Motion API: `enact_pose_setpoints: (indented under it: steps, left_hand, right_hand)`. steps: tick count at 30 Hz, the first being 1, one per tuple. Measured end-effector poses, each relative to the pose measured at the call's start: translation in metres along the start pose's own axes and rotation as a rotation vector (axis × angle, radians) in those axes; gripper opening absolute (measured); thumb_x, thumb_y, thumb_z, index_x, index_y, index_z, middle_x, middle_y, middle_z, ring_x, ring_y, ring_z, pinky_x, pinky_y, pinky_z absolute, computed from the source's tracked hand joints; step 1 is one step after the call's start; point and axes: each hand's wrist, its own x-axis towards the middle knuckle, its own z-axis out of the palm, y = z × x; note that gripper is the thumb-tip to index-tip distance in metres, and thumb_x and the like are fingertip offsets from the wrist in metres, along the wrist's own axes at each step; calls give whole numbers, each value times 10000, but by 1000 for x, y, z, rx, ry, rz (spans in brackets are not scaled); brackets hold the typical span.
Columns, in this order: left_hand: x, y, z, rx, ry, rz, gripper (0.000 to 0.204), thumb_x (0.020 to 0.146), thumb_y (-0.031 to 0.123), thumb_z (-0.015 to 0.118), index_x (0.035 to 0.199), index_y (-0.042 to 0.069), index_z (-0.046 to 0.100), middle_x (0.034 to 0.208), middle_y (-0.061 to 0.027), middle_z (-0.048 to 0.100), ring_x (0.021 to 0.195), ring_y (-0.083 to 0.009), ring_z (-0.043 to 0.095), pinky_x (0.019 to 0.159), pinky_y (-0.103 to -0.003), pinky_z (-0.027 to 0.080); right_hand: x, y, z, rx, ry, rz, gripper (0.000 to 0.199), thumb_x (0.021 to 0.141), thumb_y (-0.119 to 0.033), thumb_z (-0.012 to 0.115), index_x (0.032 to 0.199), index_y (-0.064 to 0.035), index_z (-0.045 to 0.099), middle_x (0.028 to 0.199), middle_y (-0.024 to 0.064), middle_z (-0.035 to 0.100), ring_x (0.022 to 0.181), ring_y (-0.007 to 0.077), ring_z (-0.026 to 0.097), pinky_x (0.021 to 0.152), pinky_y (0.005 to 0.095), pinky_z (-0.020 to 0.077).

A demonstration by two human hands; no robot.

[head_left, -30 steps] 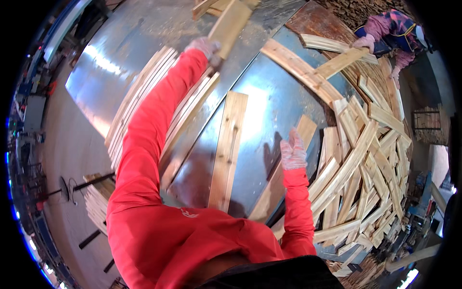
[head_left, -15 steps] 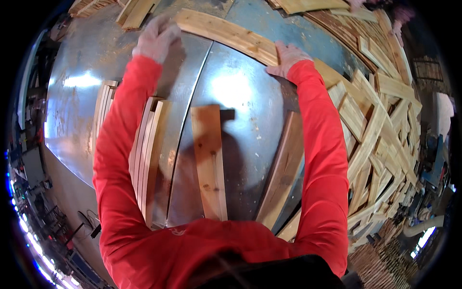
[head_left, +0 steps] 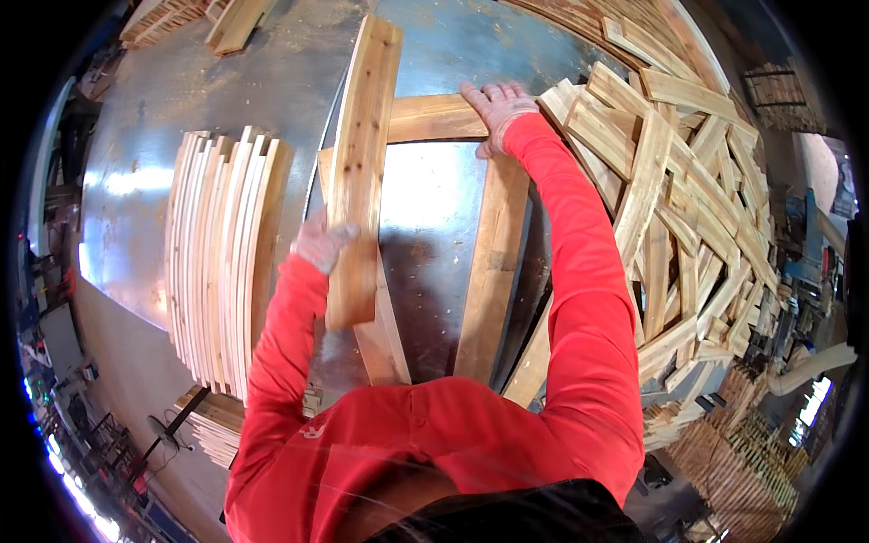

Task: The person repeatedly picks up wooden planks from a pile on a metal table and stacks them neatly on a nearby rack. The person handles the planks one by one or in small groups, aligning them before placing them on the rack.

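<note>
In the head view, a table [head_left: 118, 217] with a sheet-metal top, dull grey and blue-grey with bright glare and scattered sawdust, carries many flat wooden boards. The left hand [head_left: 324, 242] grips a knotty board [head_left: 360, 154] by its left edge, thumb over the face. This board is smooth, straight-grained and honey-brown, dotted with dark knots; it runs from near the table's near edge toward the far edge and passes over a crosswise board [head_left: 434, 119]. The right hand [head_left: 498, 110] lies with fingers spread across that crosswise board's right end; whether it squeezes the wood cannot be told. Below the right hand, a brown plank [head_left: 491, 271] points at the near edge, and a paler board [head_left: 385, 339] shows under the knotty board's lower end.

Toward the table's left edge stands a neat stack [head_left: 217, 262] of long boards set on edge, their narrow cream sides showing like ribs. Toward the right edge lies a loose heap [head_left: 683, 199] of pale boards, crossing at all angles. More timber [head_left: 240, 25] lies by the far-left corner.

The person's red jacket [head_left: 434, 416] bears a small white emblem [head_left: 313, 432] on the left chest.
</note>
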Motion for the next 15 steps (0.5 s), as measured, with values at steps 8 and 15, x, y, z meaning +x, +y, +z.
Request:
enact_pose_setpoints:
  steps: [8,15]
  left_hand:
    - [-160,1,-25,-200,266,92,424,836,103,622,1242,-2,561,1038,-69,659,920,-152,600,851,-289,480]
    - [-172,-37,15,-145,233,48,458,836,157,653,1265,33,549,1030,-95,671,945,-161,622,839,-300,492]
  right_hand:
    - [70,-9,-155,730,152,139,705,761,-246,680,1394,-126,394,1203,205,563,1142,398,530,988,537,412]
    - [17,81,-235,1635,508,-116,730,760,-281,666,1383,-38,374,1280,246,491,1177,406,481,963,518,426]
